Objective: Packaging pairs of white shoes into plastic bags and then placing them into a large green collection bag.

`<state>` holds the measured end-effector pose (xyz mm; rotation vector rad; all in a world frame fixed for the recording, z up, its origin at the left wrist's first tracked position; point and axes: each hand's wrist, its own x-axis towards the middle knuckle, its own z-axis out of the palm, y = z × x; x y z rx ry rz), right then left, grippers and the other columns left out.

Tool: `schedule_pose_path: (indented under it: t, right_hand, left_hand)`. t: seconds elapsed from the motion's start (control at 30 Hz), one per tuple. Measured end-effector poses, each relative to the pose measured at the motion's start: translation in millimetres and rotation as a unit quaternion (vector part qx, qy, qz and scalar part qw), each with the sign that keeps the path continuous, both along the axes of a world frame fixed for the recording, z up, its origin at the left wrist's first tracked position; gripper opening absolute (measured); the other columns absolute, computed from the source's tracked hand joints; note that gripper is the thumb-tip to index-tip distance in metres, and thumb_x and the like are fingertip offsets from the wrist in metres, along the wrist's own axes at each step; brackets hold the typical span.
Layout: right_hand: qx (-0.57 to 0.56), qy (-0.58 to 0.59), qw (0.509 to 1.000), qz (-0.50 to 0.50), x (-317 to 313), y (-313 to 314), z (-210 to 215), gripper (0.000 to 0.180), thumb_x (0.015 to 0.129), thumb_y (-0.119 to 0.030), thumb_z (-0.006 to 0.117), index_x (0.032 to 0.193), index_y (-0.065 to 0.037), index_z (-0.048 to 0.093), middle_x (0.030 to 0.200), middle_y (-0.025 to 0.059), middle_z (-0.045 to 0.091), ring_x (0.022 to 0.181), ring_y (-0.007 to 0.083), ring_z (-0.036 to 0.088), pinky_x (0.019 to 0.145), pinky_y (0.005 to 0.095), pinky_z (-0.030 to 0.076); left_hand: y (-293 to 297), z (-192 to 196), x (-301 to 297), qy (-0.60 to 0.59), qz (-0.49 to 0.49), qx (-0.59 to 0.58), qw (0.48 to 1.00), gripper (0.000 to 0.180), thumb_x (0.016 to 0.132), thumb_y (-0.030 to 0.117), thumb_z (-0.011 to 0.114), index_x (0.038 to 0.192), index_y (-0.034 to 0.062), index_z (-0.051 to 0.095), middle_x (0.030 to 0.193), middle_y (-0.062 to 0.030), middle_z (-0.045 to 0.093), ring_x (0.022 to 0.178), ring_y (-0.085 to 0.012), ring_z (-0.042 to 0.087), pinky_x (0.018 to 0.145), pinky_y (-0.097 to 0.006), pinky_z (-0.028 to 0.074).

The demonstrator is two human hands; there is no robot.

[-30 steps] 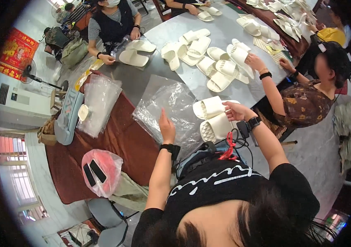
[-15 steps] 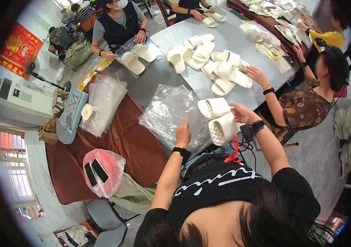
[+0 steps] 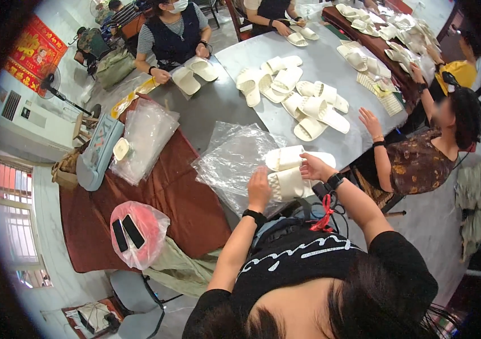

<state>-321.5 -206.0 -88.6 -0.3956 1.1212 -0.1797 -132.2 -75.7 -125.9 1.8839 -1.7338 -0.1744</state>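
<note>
A pair of white slippers, one farther (image 3: 283, 157) and one nearer (image 3: 286, 185), lies side by side at the table edge in front of me, over clear plastic bags (image 3: 226, 164). My right hand (image 3: 315, 168) grips the pair from the right, its fingers bent over them. My left hand (image 3: 259, 189) is at their left end, fingers drawn together beside the nearer slipper and the bags; what they pinch, if anything, is hidden. Farther off on the grey table (image 3: 240, 62) is a loose heap of white slippers (image 3: 311, 107).
To the left, a brown cloth (image 3: 167, 209) bears a stack of clear bags (image 3: 149, 135), a blue case (image 3: 99, 155) and a pink bundle (image 3: 138, 251) with two phones. Across the table a masked person (image 3: 173, 34) handles slippers. Another person's raised hand (image 3: 371, 123) is at right.
The slippers have moved left and lie flatter, with my right hand on them. My left hand has come right, from the bags to the slippers' end. The person at right has drawn a hand back.
</note>
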Motion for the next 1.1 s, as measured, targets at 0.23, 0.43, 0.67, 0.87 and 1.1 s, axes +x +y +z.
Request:
schedule_pose_path:
  t: [0.23,0.43,0.67,0.87,1.1]
  right_hand:
    - [0.037,-0.133,0.987,-0.079,27,8,-4,0.034,0.082,-0.035,0.047,0.090,-0.002,0.048,0.090,0.0138,0.055,0.080,0.0244,0.053,0.073,0.0334,0.045]
    - [0.063,-0.116,0.976,-0.174,31,6,-1,0.041,0.082,-0.033,0.049,0.105,0.002,0.045,0.098,0.0141,0.054,0.087,0.0249,0.055,0.080,0.0362,0.044]
    - [0.038,-0.221,0.955,-0.195,43,17,-2,0.034,0.081,-0.032,0.051,0.096,-0.002,0.043,0.086,0.0088,0.050,0.080,0.0215,0.051,0.074,0.0358,0.043]
    - [0.060,-0.348,0.920,-0.169,51,8,-74,0.023,0.083,-0.028,0.050,0.089,-0.006,0.044,0.087,0.0084,0.050,0.080,0.0207,0.050,0.075,0.0380,0.042]
    - [0.015,-0.235,0.936,-0.262,80,39,-3,0.027,0.088,-0.016,0.036,0.111,-0.003,0.042,0.111,0.0134,0.048,0.102,0.0264,0.049,0.089,0.0434,0.039]
  left_hand:
    - [3,2,-12,-0.067,0.016,0.013,0.998,0.039,0.078,0.008,0.046,0.117,0.0036,0.048,0.116,-0.0159,0.051,0.109,-0.0369,0.044,0.091,-0.042,0.037]
    - [2,8,-10,-0.072,-0.001,0.039,0.997,0.043,0.078,0.008,0.046,0.121,0.0066,0.044,0.122,-0.0135,0.047,0.113,-0.0369,0.041,0.091,-0.042,0.037]
    - [4,6,-17,-0.099,-0.024,0.028,0.994,0.047,0.076,0.007,0.047,0.123,0.0091,0.043,0.127,-0.0098,0.043,0.115,-0.0356,0.039,0.093,-0.041,0.035]
    - [7,27,-12,-0.083,-0.084,-0.001,0.993,0.044,0.077,0.006,0.046,0.122,0.0093,0.046,0.130,-0.0104,0.039,0.120,-0.0347,0.034,0.096,-0.047,0.028]
    - [13,21,22,0.115,0.177,-0.039,0.977,0.065,0.081,0.024,0.052,0.136,0.0110,0.017,0.138,-0.0239,0.012,0.126,-0.0358,0.022,0.102,-0.046,0.020]
